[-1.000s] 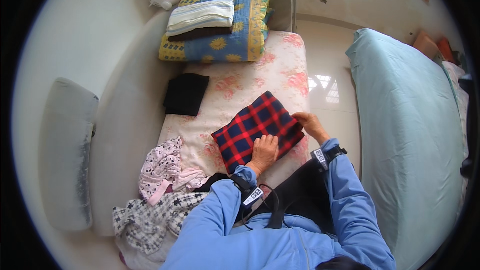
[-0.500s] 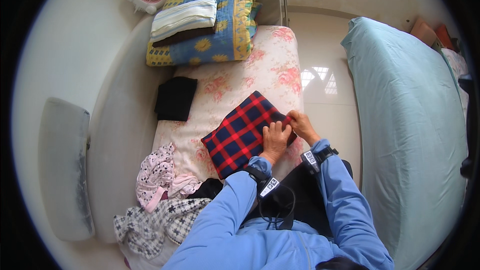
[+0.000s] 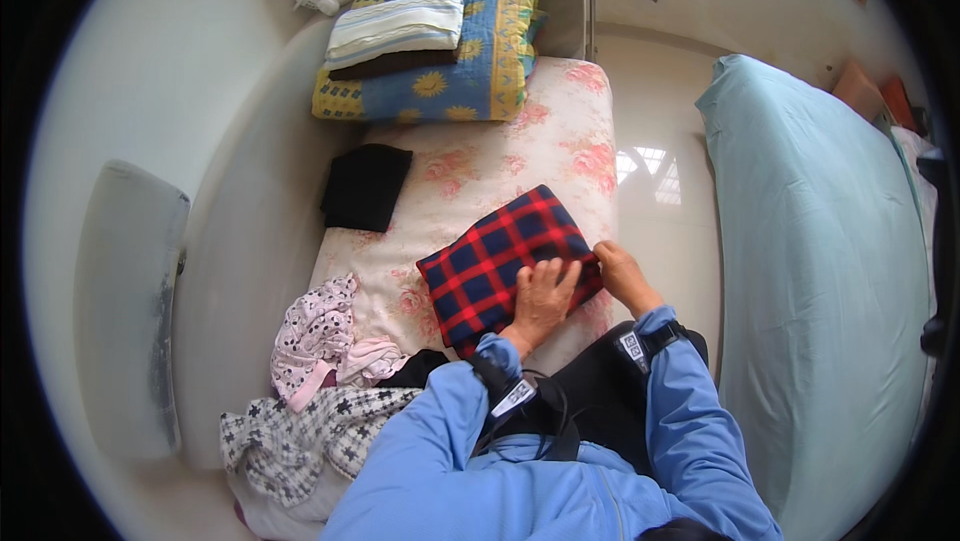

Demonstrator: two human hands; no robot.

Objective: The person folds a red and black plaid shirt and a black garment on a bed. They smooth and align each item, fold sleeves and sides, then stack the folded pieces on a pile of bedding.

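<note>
We judge that we are in the middle of folding the red-and-navy plaid cloth [image 3: 490,263], which lies on the floral bedsheet [image 3: 562,146] in a compact, tilted packet; the next move seems to call for aligning its 3 o'clock corner while the rest is kept flat. Taking this cloth as the clock's centre, our left hand [image 3: 543,297] rests at 4 o'clock, palm down, its fingers spread and pressing without grasping. Our right hand [image 3: 624,276], at 3 o'clock, appears to pinch the corner, although the thumb's contact is not clearly visible. Both blue sleeves [image 3: 698,386] come from the lower edge, the left pointing toward 1 o'clock, the right toward 11. The folded black garment [image 3: 366,189] lies apart, at 10 o'clock.
</note>
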